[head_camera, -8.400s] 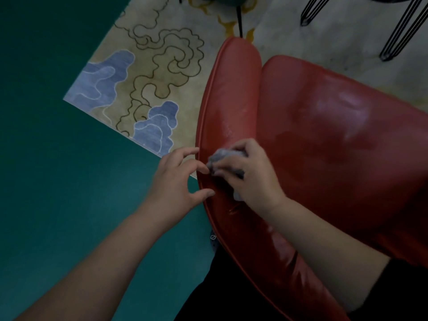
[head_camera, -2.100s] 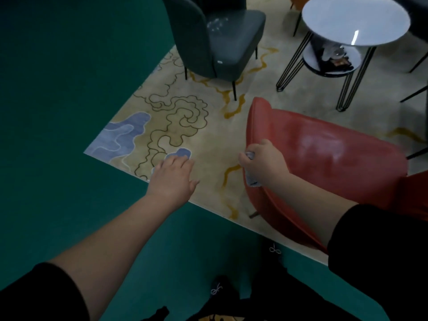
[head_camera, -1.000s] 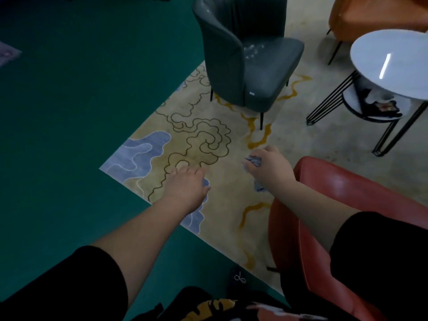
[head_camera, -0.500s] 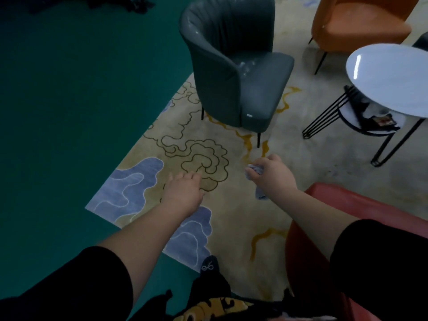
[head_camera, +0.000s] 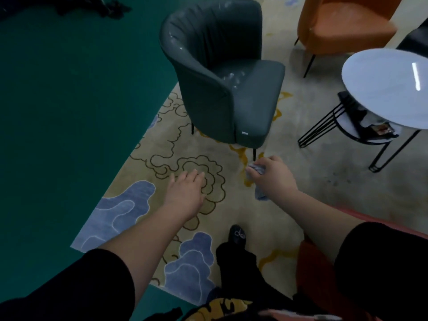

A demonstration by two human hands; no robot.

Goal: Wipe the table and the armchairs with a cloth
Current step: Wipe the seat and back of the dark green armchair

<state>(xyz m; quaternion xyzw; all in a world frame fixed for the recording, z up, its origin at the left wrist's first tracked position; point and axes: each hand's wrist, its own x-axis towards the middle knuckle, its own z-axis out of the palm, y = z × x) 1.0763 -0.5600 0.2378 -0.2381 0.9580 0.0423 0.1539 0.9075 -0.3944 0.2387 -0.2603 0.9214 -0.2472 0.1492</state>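
Note:
My right hand (head_camera: 273, 178) is closed around a crumpled grey-blue cloth (head_camera: 257, 170), held in the air just short of the dark grey armchair (head_camera: 222, 72). My left hand (head_camera: 185, 189) hovers over the rug with fingers loosely spread and holds nothing. The grey armchair stands ahead with its seat facing right. A red armchair (head_camera: 315, 267) is at the lower right, mostly hidden behind my right arm. The round white table (head_camera: 382, 86) on black wire legs stands at the right. An orange armchair (head_camera: 342, 22) is at the top right.
A patterned beige rug (head_camera: 162, 163) with blue cloud shapes lies under the furniture, with green floor (head_camera: 69, 112) to its left. My black shoe (head_camera: 236, 235) is on the rug. Items sit on the table's lower shelf (head_camera: 361, 128). Dark clothing (head_camera: 104, 8) lies at the top left.
I have left the red armchair and stepped onto the rug toward the grey armchair. The cloth stays in my right hand, and the red chair has slid to the lower right.

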